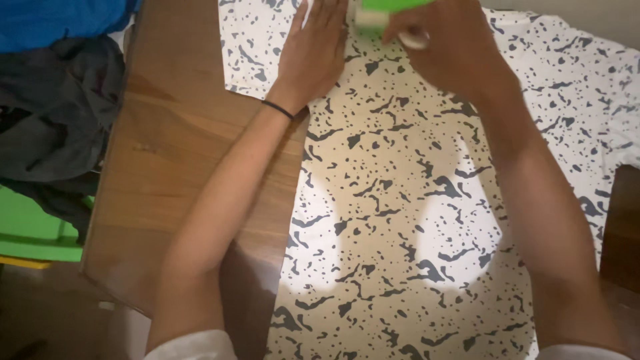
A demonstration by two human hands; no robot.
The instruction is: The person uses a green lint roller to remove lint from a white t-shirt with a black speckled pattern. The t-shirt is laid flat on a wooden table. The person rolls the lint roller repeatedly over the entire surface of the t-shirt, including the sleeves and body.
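The left hand lies flat, fingers spread, on the speckled white cloth at the frame's top centre; the right hand beside it grips a green-and-white tool. The cloth's left edge crosses the wooden desk, leaving bare wood towards the left.

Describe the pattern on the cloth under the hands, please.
The white cloth carries irregular dark grey-black specks and splotches, seen best in the head view.

White cloth with black speckle print: matt, smooth, soft weave. Brown wood-grain tabletop: smooth laminate look, slight sheen along its left edge. Green-and-white object in right hand: looks like plastic, blurred. Thin black wristband: matt.
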